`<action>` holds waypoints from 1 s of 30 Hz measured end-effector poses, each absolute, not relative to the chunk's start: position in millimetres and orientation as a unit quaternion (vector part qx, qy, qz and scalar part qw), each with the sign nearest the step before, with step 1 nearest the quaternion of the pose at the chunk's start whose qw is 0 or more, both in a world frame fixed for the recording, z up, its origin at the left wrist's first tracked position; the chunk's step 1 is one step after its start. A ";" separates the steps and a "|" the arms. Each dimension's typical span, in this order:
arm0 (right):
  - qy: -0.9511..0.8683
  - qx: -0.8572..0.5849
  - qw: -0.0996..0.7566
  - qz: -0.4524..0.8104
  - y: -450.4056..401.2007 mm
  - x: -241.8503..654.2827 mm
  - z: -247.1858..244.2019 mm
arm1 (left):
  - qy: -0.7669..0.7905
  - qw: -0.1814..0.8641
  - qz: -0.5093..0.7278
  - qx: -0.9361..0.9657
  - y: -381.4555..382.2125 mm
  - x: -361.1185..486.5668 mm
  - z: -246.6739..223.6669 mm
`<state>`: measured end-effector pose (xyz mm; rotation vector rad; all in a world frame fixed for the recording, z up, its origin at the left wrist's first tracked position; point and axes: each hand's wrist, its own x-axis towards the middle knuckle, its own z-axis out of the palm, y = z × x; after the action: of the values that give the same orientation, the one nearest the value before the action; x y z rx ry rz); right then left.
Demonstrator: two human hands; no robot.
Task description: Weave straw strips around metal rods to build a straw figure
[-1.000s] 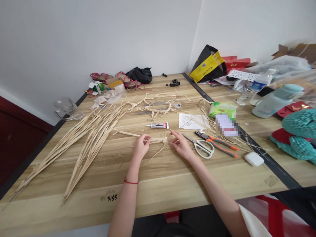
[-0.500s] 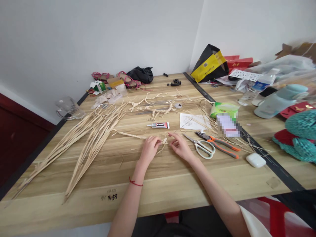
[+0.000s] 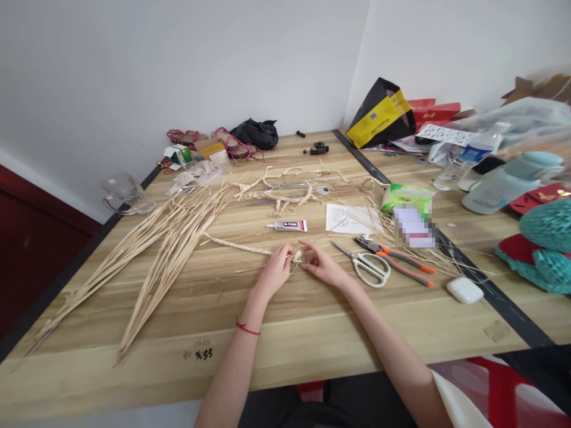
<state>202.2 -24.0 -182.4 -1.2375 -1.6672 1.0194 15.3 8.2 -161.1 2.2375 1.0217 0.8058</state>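
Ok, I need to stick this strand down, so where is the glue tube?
In the head view, the glue tube lies on the table just beyond both hands, left of the white paper sheet.

Scissors [image 3: 369, 264] and orange-handled pliers [image 3: 395, 260] are lying just right of the grip, a glue tube [image 3: 288, 226] just beyond it, loose straw bundles [image 3: 147, 261] sprawling left.

Landmark: the glue tube [image 3: 286, 225]. Toward the near edge from it, bare table [image 3: 312, 333] leaves open room. Just right of the tube lie a paper sheet [image 3: 350, 219], scissors [image 3: 368, 263] and pliers [image 3: 395, 258]. Left of it, long straw strips [image 3: 169, 249] fan across. Behind it sprawl twisted straw pieces [image 3: 279, 193].
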 end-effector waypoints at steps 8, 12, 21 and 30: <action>-0.663 -0.505 0.392 0.390 -24.6 206.2 -179.3 | 0.373 0.264 0.294 0.840 9.4 9.4 -152.7; -0.671 -0.510 0.388 0.374 -26.2 206.2 -179.4 | 0.375 0.265 0.285 0.841 11.8 4.8 -152.2; -0.688 -0.520 0.378 0.337 -28.7 200.9 -179.1 | 0.428 0.255 0.277 0.822 14.8 10.5 -162.1; -0.690 -0.545 0.382 0.286 -28.1 198.5 -177.9 | 0.450 0.269 0.318 0.790 17.7 15.3 -171.7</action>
<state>198.5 -28.1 -177.9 -1.3896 -1.7604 0.7301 15.3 17.7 -171.7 2.1292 1.2143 0.8584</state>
